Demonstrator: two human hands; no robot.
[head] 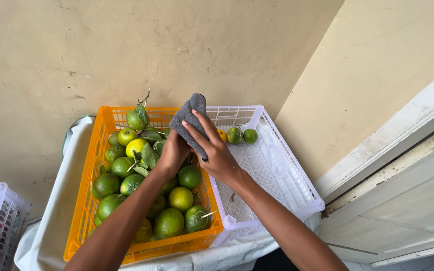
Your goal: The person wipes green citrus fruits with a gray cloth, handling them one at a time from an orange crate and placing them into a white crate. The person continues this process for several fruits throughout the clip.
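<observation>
Standing against the beige wall, a counter draped in white cloth is carrying two crates side by side. The orange crate is brimming with green and yellowish citrus fruits, some leafy; the white crate is holding only three small fruits at its far end. Above the seam between the crates, the right hand is pressing a grey cloth, its grip grasping it, while the left hand is closing underneath, its contents hidden.

Beige plaster walls meet in a corner beside a white-painted door frame.
</observation>
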